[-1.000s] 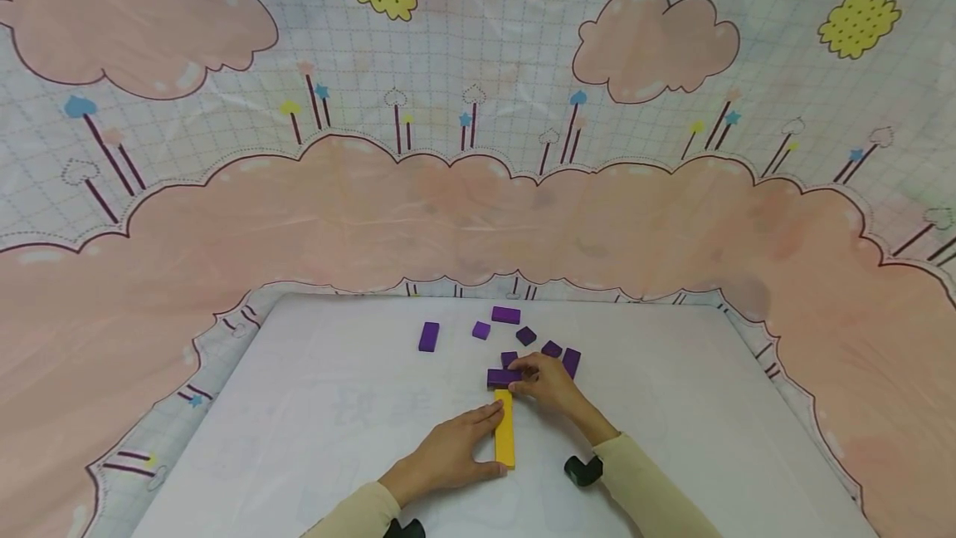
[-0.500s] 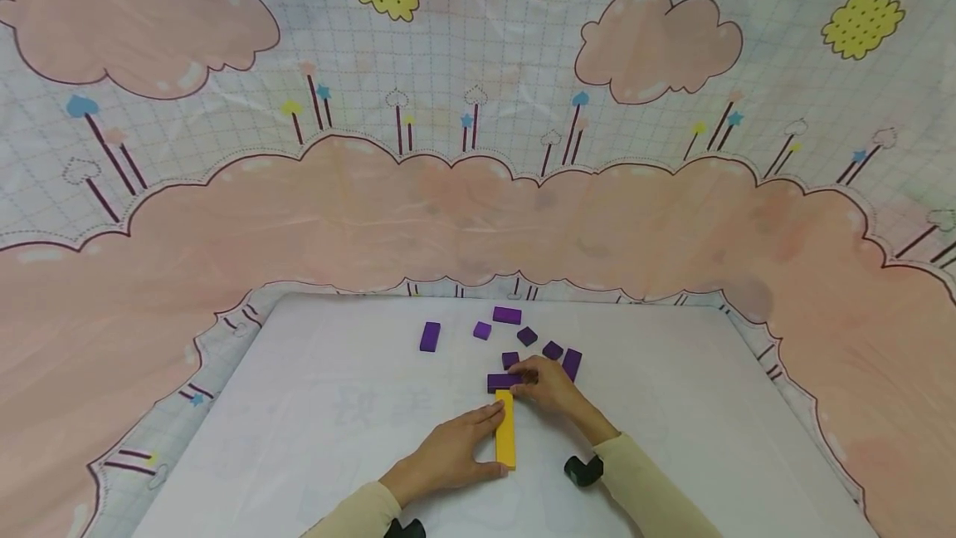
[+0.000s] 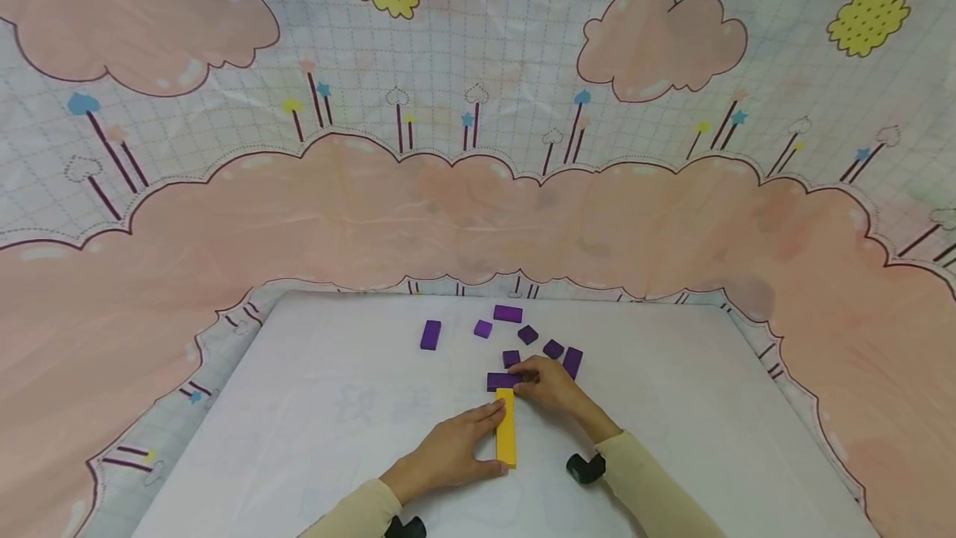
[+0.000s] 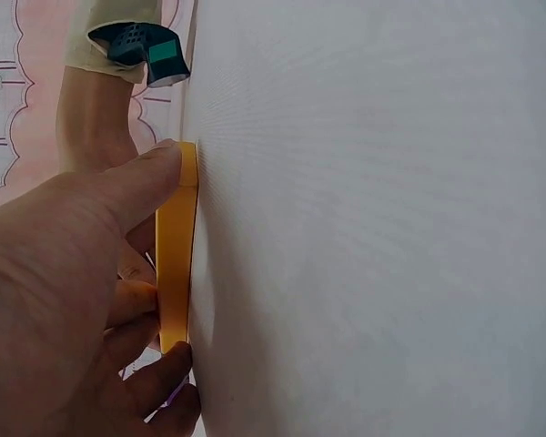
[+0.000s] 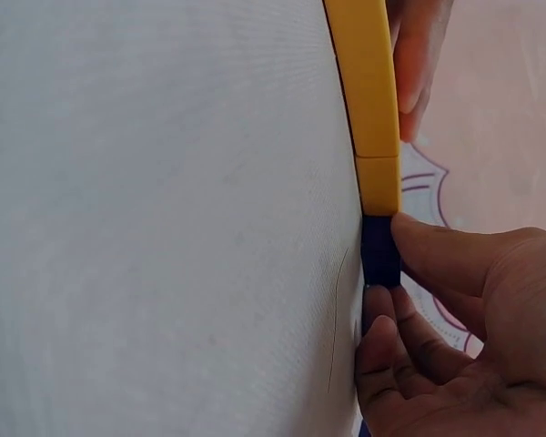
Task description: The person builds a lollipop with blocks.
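Note:
In the head view my left hand [image 3: 448, 451] holds a long yellow block [image 3: 507, 438], thumb at its near end and fingertips on its left side and top. The left wrist view shows the thumb against one end of the yellow block [image 4: 173, 264]. My right hand [image 3: 551, 387] pinches a purple oblong block [image 3: 500, 382], which lies crosswise at the far end of the yellow one. From the right wrist, this purple block [image 5: 380, 250] meets the yellow end, with thumb and fingers at its two ends. A seam crosses the yellow there.
Just beyond the held block lies a purple cube [image 3: 511, 359]. Several more purple cubes and oblongs are scattered behind, among them an oblong [image 3: 431, 335] to the left and another [image 3: 572, 362] beside my right hand. The white table [image 3: 299, 405] meets a patterned cloth [image 3: 478, 222] at its back.
The purple oblong has shifted slightly toward me, up to the yellow block's far end, with my right hand on it. My left hand keeps its place.

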{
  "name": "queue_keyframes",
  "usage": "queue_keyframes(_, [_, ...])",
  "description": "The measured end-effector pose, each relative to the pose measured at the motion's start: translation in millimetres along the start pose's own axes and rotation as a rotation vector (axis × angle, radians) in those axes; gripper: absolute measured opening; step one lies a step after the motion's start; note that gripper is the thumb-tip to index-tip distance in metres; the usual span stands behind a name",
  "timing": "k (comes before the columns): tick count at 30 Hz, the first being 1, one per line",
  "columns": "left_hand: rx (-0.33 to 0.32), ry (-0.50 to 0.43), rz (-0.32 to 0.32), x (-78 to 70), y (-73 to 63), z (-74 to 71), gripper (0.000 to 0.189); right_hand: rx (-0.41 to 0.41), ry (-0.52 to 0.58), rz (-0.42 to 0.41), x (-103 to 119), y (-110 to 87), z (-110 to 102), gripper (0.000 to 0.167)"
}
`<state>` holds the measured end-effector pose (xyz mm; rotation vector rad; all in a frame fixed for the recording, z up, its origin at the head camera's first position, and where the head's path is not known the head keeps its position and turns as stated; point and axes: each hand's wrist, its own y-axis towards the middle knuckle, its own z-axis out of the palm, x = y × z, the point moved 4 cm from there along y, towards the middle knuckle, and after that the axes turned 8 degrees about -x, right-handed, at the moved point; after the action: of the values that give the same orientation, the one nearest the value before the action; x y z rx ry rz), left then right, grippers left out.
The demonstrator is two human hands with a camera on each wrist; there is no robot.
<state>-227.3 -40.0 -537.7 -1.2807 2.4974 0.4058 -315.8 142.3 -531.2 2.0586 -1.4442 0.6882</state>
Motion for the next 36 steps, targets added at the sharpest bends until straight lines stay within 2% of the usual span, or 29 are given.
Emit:
queue_keyframes(16, [0.009, 0.007, -0.007, -0.2, 0.7, 0.8, 0.084, 0.019, -0.023, -0.008, 1.2, -1.7, -0.3, 0.025])
queue_keyframes(23, [0.011, 0.004, -0.008, 0.5, 0.9, 0.7, 0.084, 0.008, -0.037, -0.061, 0.6, -1.7, -0.8, 0.026])
queue_keyframes(30, [0.023, -0.008, -0.017, 1.0, 0.4, 1.9, 0.083, 0.005, 0.026, 0.016, 1.5, -2.2, -1.4, 0.031])
queue_keyframes(36, [0.016, 0.000, -0.011, 2.0, -0.2, 3.4, 0.084, -0.024, 0.072, 0.026, 1.4, -4.3, -6.3, 0.029])
